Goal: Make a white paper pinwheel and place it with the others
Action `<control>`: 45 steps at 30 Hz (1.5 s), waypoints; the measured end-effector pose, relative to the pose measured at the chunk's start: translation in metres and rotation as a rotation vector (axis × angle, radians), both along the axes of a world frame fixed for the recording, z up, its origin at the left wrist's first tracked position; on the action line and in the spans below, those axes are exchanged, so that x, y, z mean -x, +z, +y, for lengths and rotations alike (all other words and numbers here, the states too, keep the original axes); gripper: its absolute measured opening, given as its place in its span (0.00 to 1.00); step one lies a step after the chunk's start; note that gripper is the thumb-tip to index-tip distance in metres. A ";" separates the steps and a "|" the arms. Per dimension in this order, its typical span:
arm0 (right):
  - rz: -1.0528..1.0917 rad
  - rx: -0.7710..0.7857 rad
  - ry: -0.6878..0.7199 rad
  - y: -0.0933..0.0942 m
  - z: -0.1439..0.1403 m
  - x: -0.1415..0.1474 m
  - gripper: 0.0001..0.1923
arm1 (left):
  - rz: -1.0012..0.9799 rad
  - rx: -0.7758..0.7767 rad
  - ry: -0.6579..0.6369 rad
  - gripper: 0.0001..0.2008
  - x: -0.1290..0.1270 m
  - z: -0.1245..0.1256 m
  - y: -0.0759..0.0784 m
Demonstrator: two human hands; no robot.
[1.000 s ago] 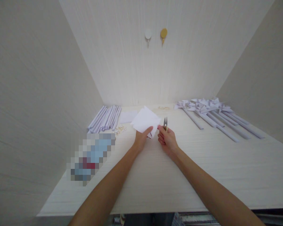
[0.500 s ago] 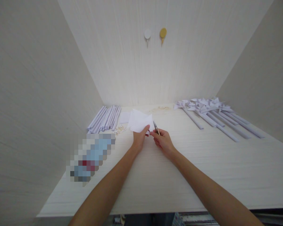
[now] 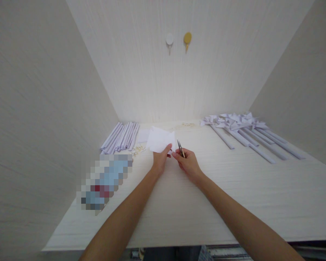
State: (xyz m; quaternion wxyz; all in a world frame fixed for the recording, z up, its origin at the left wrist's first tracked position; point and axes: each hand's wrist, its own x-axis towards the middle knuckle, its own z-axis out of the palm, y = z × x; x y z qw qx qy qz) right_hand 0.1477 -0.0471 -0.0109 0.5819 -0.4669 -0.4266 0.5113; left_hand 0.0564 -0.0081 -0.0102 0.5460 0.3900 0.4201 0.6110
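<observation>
A square white sheet of paper [image 3: 160, 140] is pinched at its lower right corner in my left hand [image 3: 161, 161], thumb on top. My right hand [image 3: 189, 162] is closed around a slim, pointed metal tool that looks like scissors [image 3: 180, 148], its tips pointing up and away from me. The right thumb and forefinger also meet at that same paper corner, touching or almost touching the left fingertips. Whatever small thing lies between the fingertips is too small to make out. Another white sheet [image 3: 143, 135] lies flat on the table behind the held one.
Several rolled paper sticks [image 3: 121, 137] lie at the back left, with small pale pieces [image 3: 139, 149] beside them. Paper pinwheels [image 3: 235, 121] on sticks are piled at the back right. A blurred-out object [image 3: 108, 183] rests at left. Two hooks [image 3: 187, 38] are on the wall.
The paper has tilted slightly and shifted a little to the left. The tool in my right hand has turned slightly. Both hands stay at nearly the same spot.
</observation>
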 end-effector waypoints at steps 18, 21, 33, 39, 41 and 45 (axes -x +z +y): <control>0.078 0.030 -0.004 0.004 0.000 0.000 0.16 | 0.049 -0.038 -0.035 0.09 -0.001 -0.004 0.003; 0.103 0.047 0.002 0.005 -0.001 0.000 0.16 | 0.049 -0.044 -0.045 0.09 -0.001 -0.004 0.002; 0.141 0.076 -0.001 0.006 0.000 0.000 0.17 | 0.017 -0.024 -0.037 0.11 -0.001 -0.002 0.000; 0.149 0.074 0.000 0.007 0.000 0.000 0.17 | -0.001 -0.025 -0.062 0.10 0.000 -0.003 0.001; 0.148 0.071 -0.002 0.006 0.000 -0.001 0.18 | -0.014 -0.024 -0.078 0.10 0.000 -0.003 0.002; 0.147 0.067 -0.004 0.005 0.000 -0.001 0.18 | -0.041 -0.027 -0.099 0.11 0.001 -0.002 0.002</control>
